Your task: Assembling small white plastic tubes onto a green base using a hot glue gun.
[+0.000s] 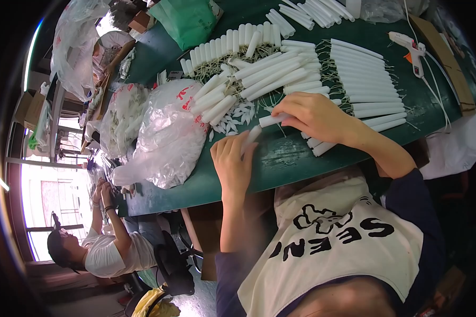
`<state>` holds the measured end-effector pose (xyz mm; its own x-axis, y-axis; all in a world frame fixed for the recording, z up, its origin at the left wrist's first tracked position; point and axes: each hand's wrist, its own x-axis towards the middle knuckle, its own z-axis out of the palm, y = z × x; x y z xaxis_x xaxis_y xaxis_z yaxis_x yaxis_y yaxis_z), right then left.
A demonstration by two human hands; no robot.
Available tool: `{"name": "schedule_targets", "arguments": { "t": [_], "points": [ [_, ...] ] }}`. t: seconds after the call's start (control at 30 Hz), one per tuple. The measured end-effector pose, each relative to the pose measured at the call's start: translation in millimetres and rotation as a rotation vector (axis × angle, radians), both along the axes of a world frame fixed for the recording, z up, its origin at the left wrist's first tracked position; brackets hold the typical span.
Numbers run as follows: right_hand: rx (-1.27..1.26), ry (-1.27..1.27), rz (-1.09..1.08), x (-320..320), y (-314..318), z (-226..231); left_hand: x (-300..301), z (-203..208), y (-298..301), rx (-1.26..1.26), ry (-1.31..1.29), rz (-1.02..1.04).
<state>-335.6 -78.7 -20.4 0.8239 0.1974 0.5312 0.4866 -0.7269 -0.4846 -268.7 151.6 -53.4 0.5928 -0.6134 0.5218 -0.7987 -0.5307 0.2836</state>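
Over the near part of the table, my left hand [232,159] is closed around a short white tube piece [253,135], slightly blurred. My right hand [317,115] pinches a white candle-like tube [271,120] between thumb and fingers. The two facing ends come close together; whether they touch I cannot tell. Small white flame-shaped pieces [234,123] lie scattered just beyond my left hand. Next to them, white tubes [215,101] spill from a clear plastic bag [166,150]. Beyond my right hand lies a pile of white tubes [274,74] with thin wires.
A row of long wired tubes [366,74] lies at right on the green table [280,158]. A white glue gun [410,50] with its cable rests near a cardboard piece [441,63]. A green bag [188,21] stands far back. Another person [119,253] sits at left.
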Motion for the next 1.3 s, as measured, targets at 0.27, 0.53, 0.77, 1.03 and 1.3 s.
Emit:
{"name": "schedule_targets", "arguments": {
  "t": [0.27, 0.53, 0.77, 1.03, 1.3],
  "points": [
    [0.016, -0.158, -0.073, 50.4, -15.3, 22.1, 52.8, 46.3, -12.5, -0.064, -0.194, 0.049],
    [-0.032, 0.008, -0.131, 137.3, -30.2, -6.5, 142.0, 38.5, -27.3, 0.094, -0.205, 0.133],
    [0.022, 0.001, -0.092, 154.5, -29.6, -28.6, 165.6, 38.6, -32.1, 0.272, -0.042, 0.228],
    [-0.033, -0.128, -0.111, 126.5, -54.6, -7.2, 252.6, 38.8, -47.5, 0.203, 0.022, 0.340],
    [-0.062, -0.126, -0.029, 68.0, -64.5, 28.0, 324.1, 10.3, -66.4, 0.307, 0.251, 0.386]
  ]
}}
